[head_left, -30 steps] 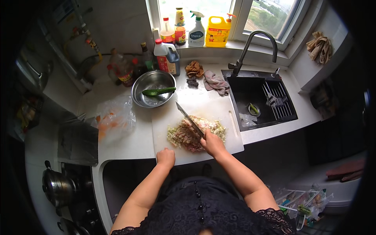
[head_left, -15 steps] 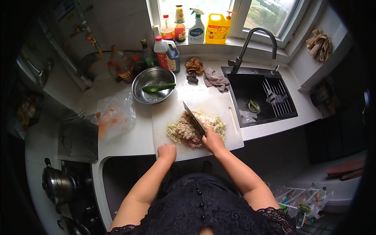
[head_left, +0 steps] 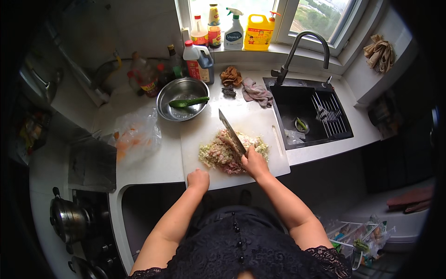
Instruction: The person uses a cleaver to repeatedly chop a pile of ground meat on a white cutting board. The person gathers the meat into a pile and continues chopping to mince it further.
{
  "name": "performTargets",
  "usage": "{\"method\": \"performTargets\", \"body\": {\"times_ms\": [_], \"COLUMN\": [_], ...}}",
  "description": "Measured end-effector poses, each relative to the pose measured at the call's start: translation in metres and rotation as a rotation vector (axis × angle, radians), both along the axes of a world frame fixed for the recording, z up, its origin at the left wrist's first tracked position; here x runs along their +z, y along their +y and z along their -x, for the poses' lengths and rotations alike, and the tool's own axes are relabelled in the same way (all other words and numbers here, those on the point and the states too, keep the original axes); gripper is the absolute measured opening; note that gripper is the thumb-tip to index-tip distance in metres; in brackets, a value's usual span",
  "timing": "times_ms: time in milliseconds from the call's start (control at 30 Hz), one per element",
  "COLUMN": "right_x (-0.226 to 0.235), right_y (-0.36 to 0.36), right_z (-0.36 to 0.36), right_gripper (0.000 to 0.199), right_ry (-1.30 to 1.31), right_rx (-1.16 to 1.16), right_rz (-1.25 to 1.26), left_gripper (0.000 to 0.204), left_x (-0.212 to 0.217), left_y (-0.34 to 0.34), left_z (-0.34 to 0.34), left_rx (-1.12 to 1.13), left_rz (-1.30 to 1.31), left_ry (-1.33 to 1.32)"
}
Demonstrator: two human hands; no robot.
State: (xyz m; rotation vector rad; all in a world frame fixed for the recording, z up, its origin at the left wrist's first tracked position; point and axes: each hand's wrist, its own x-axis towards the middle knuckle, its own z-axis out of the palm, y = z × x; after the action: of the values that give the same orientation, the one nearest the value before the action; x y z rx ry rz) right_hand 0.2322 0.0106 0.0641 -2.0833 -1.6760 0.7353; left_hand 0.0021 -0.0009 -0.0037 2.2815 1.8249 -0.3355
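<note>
The right hand point(head_left: 254, 162) has its fingers clamped on the cleaver point(head_left: 233, 134); just left of them, minced meat point(head_left: 220, 151) lies heaped on the cutting board point(head_left: 197, 135). Short, even strokes suit, well clear of the left hand point(head_left: 198, 179), fingers curled together.

Kitchen, black sink point(head_left: 291, 103), curved tap point(head_left: 291, 54), stove point(head_left: 100, 231), steel pot point(head_left: 68, 224), cutting board point(head_left: 197, 135)

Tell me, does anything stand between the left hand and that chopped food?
Nothing visible does. Only bare cutting board lies between the left hand and the chopped food; the knife, in the right hand, is farther right.
</note>
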Motion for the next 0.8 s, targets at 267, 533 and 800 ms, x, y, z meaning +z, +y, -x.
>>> {"method": "performTargets", "body": {"times_ms": [267,533,800], "right_x": [-0.014,-0.017,-0.016], "right_y": [0.005,-0.002,-0.004], "right_z": [-0.005,0.0,0.004], "right_gripper": [0.029,0.025,0.027], "right_ry": [-0.001,-0.063,-0.084], "right_rx": [0.014,0.031,0.015], "right_rz": [0.065,0.085,0.073], "left_gripper": [0.019,0.02,0.021], "left_x": [-0.001,-0.001,0.001], "left_y": [0.001,0.001,0.0], "left_z": [0.0,0.0,0.001], "left_rx": [-0.022,-0.013,-0.008], "left_rz": [-0.009,0.014,0.017], "left_ry": [0.011,-0.02,-0.018]}}
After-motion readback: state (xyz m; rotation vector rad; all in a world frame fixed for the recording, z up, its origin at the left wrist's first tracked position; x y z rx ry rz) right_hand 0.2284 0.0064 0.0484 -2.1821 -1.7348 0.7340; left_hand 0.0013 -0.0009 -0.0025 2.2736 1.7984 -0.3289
